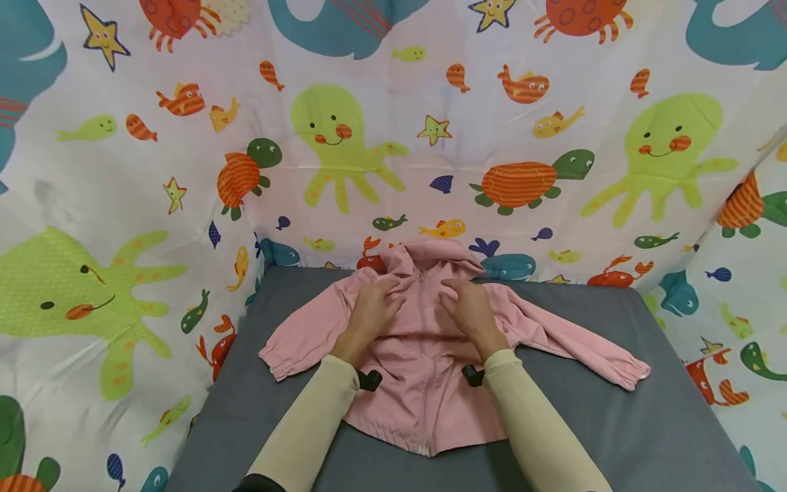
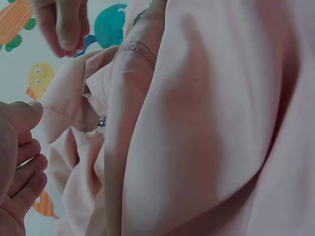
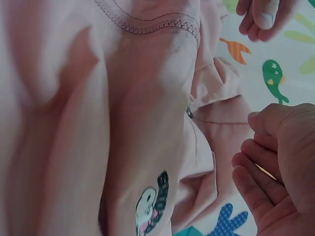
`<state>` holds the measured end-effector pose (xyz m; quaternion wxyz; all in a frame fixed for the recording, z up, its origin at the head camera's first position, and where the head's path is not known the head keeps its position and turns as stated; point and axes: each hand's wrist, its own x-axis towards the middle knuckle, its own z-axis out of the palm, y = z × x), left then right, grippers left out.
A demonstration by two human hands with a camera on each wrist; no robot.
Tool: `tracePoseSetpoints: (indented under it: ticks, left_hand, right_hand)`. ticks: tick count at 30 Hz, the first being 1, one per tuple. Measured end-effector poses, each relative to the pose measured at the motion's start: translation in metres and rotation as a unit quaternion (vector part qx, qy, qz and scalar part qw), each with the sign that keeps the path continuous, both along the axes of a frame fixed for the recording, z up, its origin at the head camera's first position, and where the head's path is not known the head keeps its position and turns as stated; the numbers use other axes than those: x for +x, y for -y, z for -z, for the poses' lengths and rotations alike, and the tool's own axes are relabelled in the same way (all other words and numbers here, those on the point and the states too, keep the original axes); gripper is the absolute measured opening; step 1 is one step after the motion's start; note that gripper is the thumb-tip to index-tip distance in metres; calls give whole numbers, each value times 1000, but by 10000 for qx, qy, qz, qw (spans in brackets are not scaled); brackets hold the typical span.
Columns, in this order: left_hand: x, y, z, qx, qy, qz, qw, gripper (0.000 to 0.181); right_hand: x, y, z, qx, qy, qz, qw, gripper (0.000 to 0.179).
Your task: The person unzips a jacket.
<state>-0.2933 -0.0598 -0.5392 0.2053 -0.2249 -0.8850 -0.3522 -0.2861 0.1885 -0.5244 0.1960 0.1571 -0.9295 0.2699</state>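
A pink hooded jacket (image 1: 393, 383) lies spread front up, its zipper (image 1: 421, 328) running closed down the middle. Over the chest on the zipper's left side is my left hand (image 1: 374, 309), fingers loosely bent and holding nothing. My right hand (image 1: 472, 311) mirrors it on the other side, also without anything in its fingers. Both wrist views show the hands raised off the cloth: the left hand (image 2: 22, 167) and the right hand (image 3: 270, 167) have relaxed, slightly curved fingers. A cartoon print (image 3: 147, 211) shows on the jacket front in the right wrist view. The hood (image 1: 439, 251) lies at the far end.
The jacket rests on a grey table surface (image 1: 590, 410). One sleeve (image 1: 307, 328) points out left, the other sleeve (image 1: 590, 345) right. A white curtain (image 1: 393, 150) printed with sea animals stands behind and along both sides.
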Motion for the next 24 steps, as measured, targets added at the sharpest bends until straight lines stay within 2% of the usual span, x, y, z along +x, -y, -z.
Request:
tracePoseSetpoints:
  ticks: [4,8,16,19,24]
  left_hand:
    - [-10,-5,2,71,128,202,9997,35]
    - [-20,-11,4,34,191,216,9996,36]
    - [-39,-24,2,-186,126,379,9990,18]
    - [-48,-28,1,-229,87,414,9988,26]
    - [-62,-33,4,-319,141,491,9982,35]
  right_hand:
    - [-13,8,1,103,15,-55,9999,29]
    - [-23,12,2,146,29,-162,9998,26]
    - [-44,23,2,312,-101,-406,9986,11]
    - [-51,28,2,274,-70,-455,9986,12]
    - [-62,35,6,182,255,-421,9986,22]
